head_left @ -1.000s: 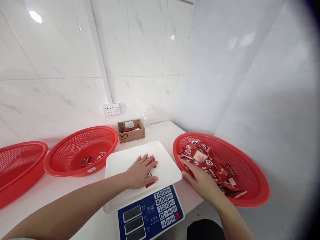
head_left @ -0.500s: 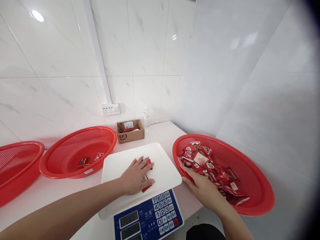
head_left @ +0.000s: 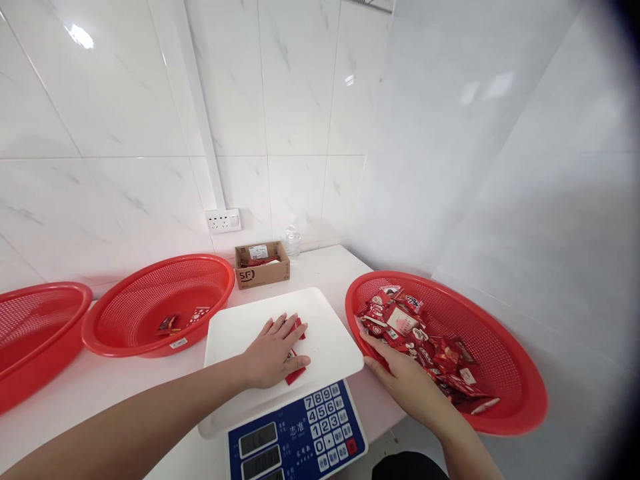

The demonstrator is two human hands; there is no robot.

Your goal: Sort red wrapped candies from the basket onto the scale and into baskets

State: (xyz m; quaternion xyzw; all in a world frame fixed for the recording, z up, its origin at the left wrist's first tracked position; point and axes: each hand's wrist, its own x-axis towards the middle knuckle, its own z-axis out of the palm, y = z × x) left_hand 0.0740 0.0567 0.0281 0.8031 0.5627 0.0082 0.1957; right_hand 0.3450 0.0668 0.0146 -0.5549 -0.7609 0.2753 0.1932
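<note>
My left hand lies flat, fingers spread, on a few red packets on the white pan of a blue-faced digital scale. My right hand rests palm down over the near rim of the right red basket, its fingers stretched among several red snack packets heaped inside. Neither hand grips anything that I can see.
A second red basket left of the scale holds two or three packets. A third red basket sits at the far left. A small cardboard box, a clear bottle and a wall socket are by the tiled wall.
Both hands have stayed almost where they were. The view shifted slightly, so the scale and baskets appear a little lower and to the left.
</note>
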